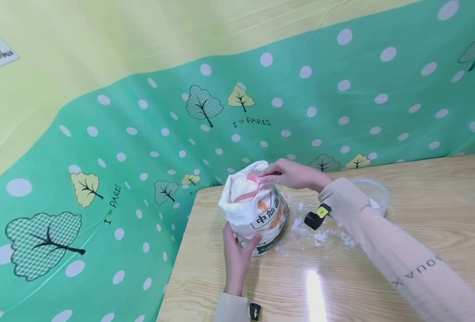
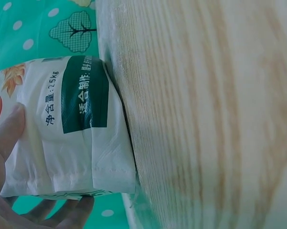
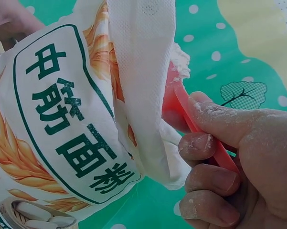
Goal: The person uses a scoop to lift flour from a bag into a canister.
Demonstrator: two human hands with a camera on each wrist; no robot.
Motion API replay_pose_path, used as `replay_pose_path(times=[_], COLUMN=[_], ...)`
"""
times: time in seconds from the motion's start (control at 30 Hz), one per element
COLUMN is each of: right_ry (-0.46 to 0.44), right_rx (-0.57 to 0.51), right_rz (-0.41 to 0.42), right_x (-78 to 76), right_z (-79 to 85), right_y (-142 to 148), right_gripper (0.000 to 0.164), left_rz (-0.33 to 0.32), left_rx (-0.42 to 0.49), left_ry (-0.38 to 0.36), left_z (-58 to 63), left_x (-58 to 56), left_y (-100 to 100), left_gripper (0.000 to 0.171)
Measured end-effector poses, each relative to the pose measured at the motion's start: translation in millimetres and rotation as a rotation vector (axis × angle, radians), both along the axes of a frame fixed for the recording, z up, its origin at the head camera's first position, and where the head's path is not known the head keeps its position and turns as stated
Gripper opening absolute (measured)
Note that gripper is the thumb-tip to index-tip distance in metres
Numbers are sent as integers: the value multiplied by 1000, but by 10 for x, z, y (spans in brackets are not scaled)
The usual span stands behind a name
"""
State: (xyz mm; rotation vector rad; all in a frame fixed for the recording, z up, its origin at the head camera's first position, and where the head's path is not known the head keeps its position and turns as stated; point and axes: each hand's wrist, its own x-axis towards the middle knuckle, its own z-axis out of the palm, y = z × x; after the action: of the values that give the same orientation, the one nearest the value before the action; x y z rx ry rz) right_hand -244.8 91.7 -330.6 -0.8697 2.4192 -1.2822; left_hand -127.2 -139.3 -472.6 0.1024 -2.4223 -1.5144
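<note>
A white flour bag (image 1: 271, 221) with its rim folded outward stands on the table, tilted toward my left side. My left hand (image 1: 239, 250) grips its lower part, thumb on the printed front (image 2: 47, 152) and fingers round the other side. At the bag's mouth, my right hand (image 1: 291, 173) holds a pink scoop (image 3: 181, 102) by its handle. White flour (image 1: 240, 185) shows in the mouth around the scoop, and some heaps above the scoop in the right wrist view. Flour dusts the right thumb and fingers.
Behind my right forearm, a clear plastic bowl (image 1: 383, 190) with some white powder is partly hidden. Spilled flour (image 1: 319, 237) lies on the wooden table (image 1: 293, 290) right of the bag. A green dotted cloth (image 1: 156, 134) hangs behind and to the left.
</note>
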Motion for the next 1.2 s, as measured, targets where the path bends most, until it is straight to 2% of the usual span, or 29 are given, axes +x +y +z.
replay_pose_path(times=[0.27, 0.43, 0.77, 1.2], right_ry=[72, 75, 104, 96], right_rx=[-15, -17, -28, -12], right_rz=[-34, -48, -60, -127], right_x=[58, 85, 116, 150], right_z=[-62, -76, -30, -14], right_y=[27, 50, 135, 218], right_gripper=[31, 32, 32, 33], left_rz=[-19, -21, -16, -19], left_rx=[9, 7, 5, 5], left_ry=[-8, -24, -7, -16], left_z=[4, -8, 19, 18], left_x=[0, -2, -2, -11], left_y=[9, 21, 4, -13], left_gripper=[85, 86, 87, 86])
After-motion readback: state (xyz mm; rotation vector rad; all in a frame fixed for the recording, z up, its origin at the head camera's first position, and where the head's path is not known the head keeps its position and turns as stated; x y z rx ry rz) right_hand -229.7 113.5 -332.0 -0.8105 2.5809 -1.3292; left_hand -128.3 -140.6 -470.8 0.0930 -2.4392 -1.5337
